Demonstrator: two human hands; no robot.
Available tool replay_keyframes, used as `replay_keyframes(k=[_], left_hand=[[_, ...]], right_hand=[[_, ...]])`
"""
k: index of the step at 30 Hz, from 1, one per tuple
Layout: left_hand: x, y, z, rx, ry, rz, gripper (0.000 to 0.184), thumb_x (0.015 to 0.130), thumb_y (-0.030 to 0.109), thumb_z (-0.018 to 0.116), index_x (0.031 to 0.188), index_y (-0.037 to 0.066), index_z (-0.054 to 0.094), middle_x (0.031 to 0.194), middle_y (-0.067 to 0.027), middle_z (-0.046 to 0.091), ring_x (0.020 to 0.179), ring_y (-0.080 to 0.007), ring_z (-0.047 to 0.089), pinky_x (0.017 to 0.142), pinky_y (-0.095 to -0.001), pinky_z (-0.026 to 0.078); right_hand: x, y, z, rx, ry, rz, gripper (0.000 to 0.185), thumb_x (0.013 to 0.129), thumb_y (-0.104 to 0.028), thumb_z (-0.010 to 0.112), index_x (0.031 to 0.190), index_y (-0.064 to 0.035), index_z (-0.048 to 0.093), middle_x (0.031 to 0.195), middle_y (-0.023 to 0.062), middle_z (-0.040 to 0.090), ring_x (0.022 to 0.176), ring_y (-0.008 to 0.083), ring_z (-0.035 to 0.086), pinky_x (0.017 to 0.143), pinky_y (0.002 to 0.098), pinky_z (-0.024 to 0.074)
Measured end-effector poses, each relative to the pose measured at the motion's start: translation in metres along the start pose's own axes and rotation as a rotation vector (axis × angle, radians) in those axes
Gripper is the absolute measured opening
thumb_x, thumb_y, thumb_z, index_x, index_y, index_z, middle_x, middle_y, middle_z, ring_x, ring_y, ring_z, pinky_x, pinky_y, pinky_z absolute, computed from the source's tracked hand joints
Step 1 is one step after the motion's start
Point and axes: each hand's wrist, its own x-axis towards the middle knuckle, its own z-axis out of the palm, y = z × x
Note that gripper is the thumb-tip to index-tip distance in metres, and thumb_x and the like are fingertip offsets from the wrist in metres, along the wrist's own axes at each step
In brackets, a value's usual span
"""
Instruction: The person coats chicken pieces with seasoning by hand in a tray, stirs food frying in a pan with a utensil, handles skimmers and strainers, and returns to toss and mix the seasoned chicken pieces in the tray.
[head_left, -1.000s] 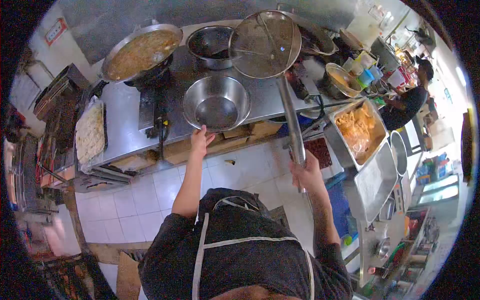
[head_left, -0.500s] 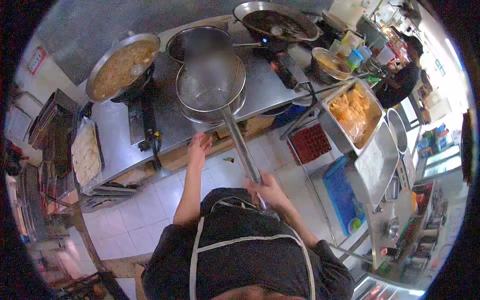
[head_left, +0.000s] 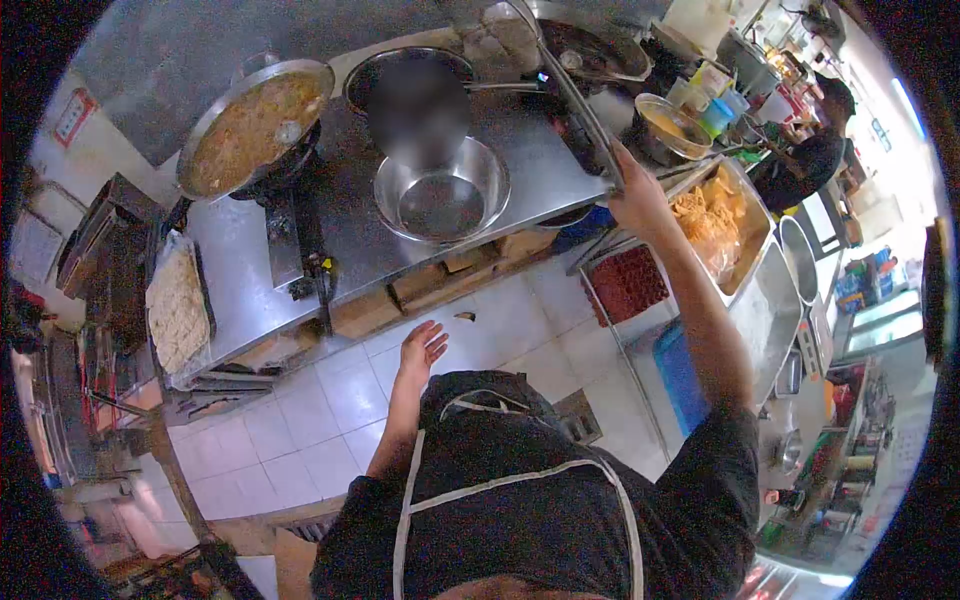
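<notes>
Steel counter [head_left: 540,160] is carrying a metal bowl [head_left: 440,205]; tiled floor [head_left: 520,330] is showing on the bowl's near side. Right of the bowl, the right hand [head_left: 637,195] is clasping a long metal handle [head_left: 575,100] near its end, its long axis slanting away and leftward. Nearer than the bowl, the left hand [head_left: 424,345] is hanging loosely spread.

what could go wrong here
The right hand grips a long metal handle that crosses the wok in this view; a careless swing might knock the wok or splash its dark contents.

The steel bowl sits near the front edge of the counter, and the left hand isn't steadying it, so a bump could tip it off.

A dark scrap lies on the floor tiles, possibly a slip risk.
</notes>
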Motion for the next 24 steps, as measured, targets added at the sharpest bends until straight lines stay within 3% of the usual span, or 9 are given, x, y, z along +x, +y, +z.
replay_keyframes(k=[3,7,11,17,20,24], left_hand=[[0.018,0.025,0.026,-0.023,-0.01,0.069,0.033,0.085,0.025,0.056,0.113,0.009,0.047,0.108,-0.0078,0.058,0.095,-0.0208,0.059,0.078,-0.0334,0.048],[0.036,0.081,0.08,-0.006,-0.086,0.267,0.033,0.084,0.031,0.058,0.105,0.009,0.046,0.096,-0.0057,0.058,0.088,-0.0211,0.06,0.069,-0.0336,0.052],[0.068,0.1,0.108,-0.049,-0.012,0.121,0.032,0.084,0.032,0.058,0.101,0.008,0.046,0.088,-0.0059,0.057,0.082,-0.0219,0.061,0.065,-0.0342,0.053],[0.086,0.095,0.122,-0.098,0.076,0.278,0.021,0.089,0.022,0.052,0.1,0.009,0.039,0.09,-0.0092,0.055,0.072,-0.0231,0.062,0.061,-0.036,0.054],[0.086,0.093,0.115,-0.07,0.073,0.262,0.018,0.09,0.019,0.049,0.1,0.01,0.036,0.093,-0.0095,0.052,0.072,-0.0229,0.061,0.062,-0.0354,0.054],[0.09,0.094,0.103,-0.069,0.009,0.289,0.017,0.09,0.016,0.049,0.096,0.008,0.036,0.088,-0.0092,0.049,0.069,-0.0215,0.059,0.057,-0.0329,0.055]], right_hand=[[0.022,-0.003,0.01,-0.048,0.015,-0.1,0.072,0.065,-0.006,0.053,0.133,-0.007,0.029,0.086,0.0288,0.058,0.084,0.0447,0.056,0.076,0.0496,0.0446],[0.031,-0.029,0.017,-0.132,-0.048,-0.108,0.072,0.064,-0.005,0.053,0.132,-0.0081,0.03,0.086,0.0287,0.059,0.084,0.0445,0.056,0.077,0.0492,0.0447],[0.038,-0.044,0.021,-0.235,-0.085,-0.074,0.072,0.065,-0.004,0.05,0.134,-0.0094,0.029,0.085,0.0273,0.059,0.082,0.0434,0.057,0.075,0.0485,0.0459],[0.038,-0.041,0.027,-0.325,-0.071,-0.041,0.071,0.064,-0.005,0.051,0.132,-0.0079,0.03,0.085,0.0257,0.06,0.082,0.0419,0.058,0.076,0.0479,0.0471],[0.03,-0.028,0.024,-0.172,-0.068,-0.112,0.076,0.059,-0.006,0.055,0.131,-0.0065,0.03,0.087,0.0268,0.059,0.083,0.0428,0.057,0.076,0.0484,0.0465],[0.016,-0.034,0.009,-0.14,-0.088,-0.057,0.073,0.062,-0.006,0.054,0.131,-0.0069,0.032,0.091,0.0274,0.059,0.087,0.0431,0.056,0.079,0.0482,0.0448]])
